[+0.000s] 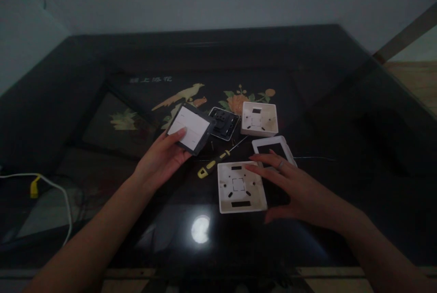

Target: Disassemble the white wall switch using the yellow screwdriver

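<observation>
Gripped in the left hand, a switch plate is raised above the dark table; beside it a screwdriver, then the open right hand touching a white mounting box

The right hand hides part of the white frame; the white cable leaves the left edge.

Parts crowd the middle of the surface: two white boxes, a white frame, a dark module and a screwdriver. Far and right stretches lie open; a white cable crosses the left edge.
</observation>
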The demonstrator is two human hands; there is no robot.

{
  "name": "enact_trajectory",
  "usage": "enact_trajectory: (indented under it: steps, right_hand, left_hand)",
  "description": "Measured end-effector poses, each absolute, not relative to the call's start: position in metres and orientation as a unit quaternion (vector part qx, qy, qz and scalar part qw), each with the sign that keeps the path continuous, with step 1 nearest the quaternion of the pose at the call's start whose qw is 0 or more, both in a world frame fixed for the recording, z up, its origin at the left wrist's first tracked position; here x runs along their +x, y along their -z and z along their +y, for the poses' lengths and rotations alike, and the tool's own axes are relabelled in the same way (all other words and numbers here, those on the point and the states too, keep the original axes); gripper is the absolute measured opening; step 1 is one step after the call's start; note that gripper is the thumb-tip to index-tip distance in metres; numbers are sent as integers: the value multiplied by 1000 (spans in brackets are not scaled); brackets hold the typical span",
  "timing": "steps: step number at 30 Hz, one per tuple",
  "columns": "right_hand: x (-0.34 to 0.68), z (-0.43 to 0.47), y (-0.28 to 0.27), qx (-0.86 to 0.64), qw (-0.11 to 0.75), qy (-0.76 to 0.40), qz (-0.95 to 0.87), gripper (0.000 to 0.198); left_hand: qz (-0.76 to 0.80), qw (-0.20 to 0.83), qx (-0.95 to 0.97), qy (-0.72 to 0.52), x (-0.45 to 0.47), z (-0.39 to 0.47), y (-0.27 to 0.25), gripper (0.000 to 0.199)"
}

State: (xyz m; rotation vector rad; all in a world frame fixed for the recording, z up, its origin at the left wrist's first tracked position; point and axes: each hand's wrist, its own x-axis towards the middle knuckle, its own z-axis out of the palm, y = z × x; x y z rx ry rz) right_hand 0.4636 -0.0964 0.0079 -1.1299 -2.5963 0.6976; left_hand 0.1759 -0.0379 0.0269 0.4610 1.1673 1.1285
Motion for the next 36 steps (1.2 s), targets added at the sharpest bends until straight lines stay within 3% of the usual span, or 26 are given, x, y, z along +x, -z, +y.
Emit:
enact_trajectory:
  steps: [2,6,9,12,15,21,24,30,36]
  right_hand:
    - [465,-94,-11,-407,137,-238,-871,78]
    - [462,-85,-22,-462,222,-199,-835,37]
    - [442,-74,-33,-430,234,-171,-855,25]
    - [405,-61,-43,-365,184,-140,-902,25]
    - [361,-50,-50,-331,18,-68,-941,24]
    - [302,-57,-50,-348,-59,-27,-935,16]
    - [290,-65,-42,-381,-90,-11,-920,18]
    - [284,-65,-31,-403,-78,18,-912,21]
    - [311,-60,-50,-387,31,68,-919,25]
  left_hand:
    - [508,668,207,-503,176,-39,-28,30]
    - [488,673,192,-521,176,-39,-27,25]
    - [471,677,186,-534,173,-38,-23,22]
    - [468,671,188,-543,171,-37,-20,16]
    - [446,643,204,-588,169,-37,-18,13]
    - [433,594,227,-639,166,-34,-16,34]
    - [434,594,250,-629,165,-34,-16,35]
    - [438,586,297,-613,166,-38,-15,27]
    - [439,575,320,-612,167,-40,-16,28]
